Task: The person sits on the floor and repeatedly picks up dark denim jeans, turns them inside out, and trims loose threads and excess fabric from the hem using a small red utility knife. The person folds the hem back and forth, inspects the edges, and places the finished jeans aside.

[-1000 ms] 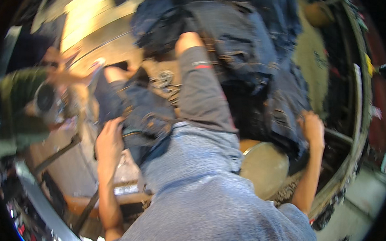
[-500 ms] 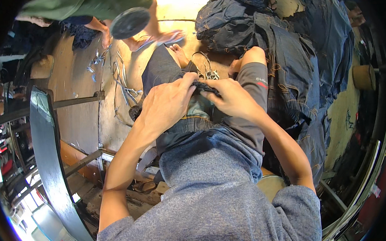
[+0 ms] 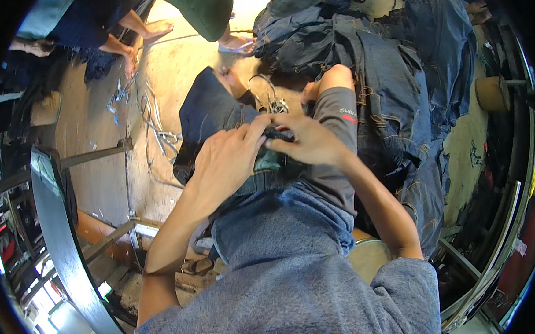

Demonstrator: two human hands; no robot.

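Note:
A dark denim garment [image 3: 206,118] lies across my lap, draped over my left leg. Above my lap, my left hand [image 3: 233,154] and my right hand [image 3: 309,141] are closed on a bunched part of it, fingertips almost touching. The gathered dark cloth [image 3: 276,133] shows between the fingers. A greenish patch of lining [image 3: 268,159] lies just below the hands. The fingers partly hide the exact spot being pinched.
A large heap of dark denim garments [image 3: 385,86] lies along my right. Pale cloth strips [image 3: 155,128] are strewn on the floor at front left. A person in green [image 3: 206,11] stands ahead, with another person's bare feet [image 3: 127,52] beside. A dark board [image 3: 57,235] stands at left.
My hands have drawn closer together over the bunched cloth. The person in green has shifted right, and another person's legs show at the far left. The whole view has shifted slightly.

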